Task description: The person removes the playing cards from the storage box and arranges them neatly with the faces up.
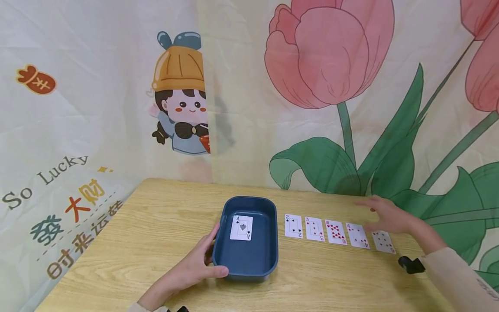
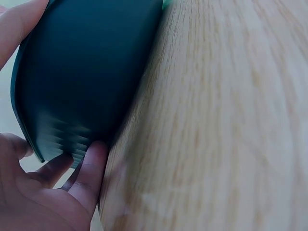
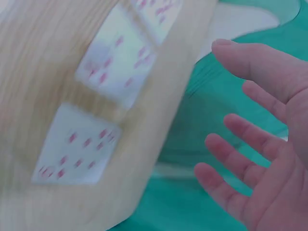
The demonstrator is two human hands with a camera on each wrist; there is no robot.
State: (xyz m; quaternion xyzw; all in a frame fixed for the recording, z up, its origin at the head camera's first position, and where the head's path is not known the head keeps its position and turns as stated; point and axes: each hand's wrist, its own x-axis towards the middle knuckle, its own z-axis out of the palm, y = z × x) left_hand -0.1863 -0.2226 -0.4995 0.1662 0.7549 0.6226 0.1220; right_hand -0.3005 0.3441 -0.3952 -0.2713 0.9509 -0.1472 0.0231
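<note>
My left hand (image 1: pixel 196 264) grips the near left corner of a dark blue rectangular tray (image 1: pixel 273 251), its thumb at the front rim and fingers along the left side. In the left wrist view, the fingertips (image 2: pixel 94 156) touch the outer wall of the tray (image 2: pixel 86 72). An ace of spades (image 1: pixel 242 228) lies face up inside. My right hand (image 1: pixel 391 219) is raised over the right end of a row of face-up playing cards, holding nothing. Its fingers spread apart in the right wrist view, beside a card (image 3: pixel 77 149) with red pips.
To the right of the tray lie a black two (image 1: pixel 293 226), a three of diamonds (image 1: pixel 314 228), a ten of hearts (image 1: pixel 336 232), a red four (image 1: pixel 357 235) and another card (image 1: pixel 383 242). The wooden table (image 1: pixel 175 208) backs onto a printed curtain (image 1: pixel 241 86).
</note>
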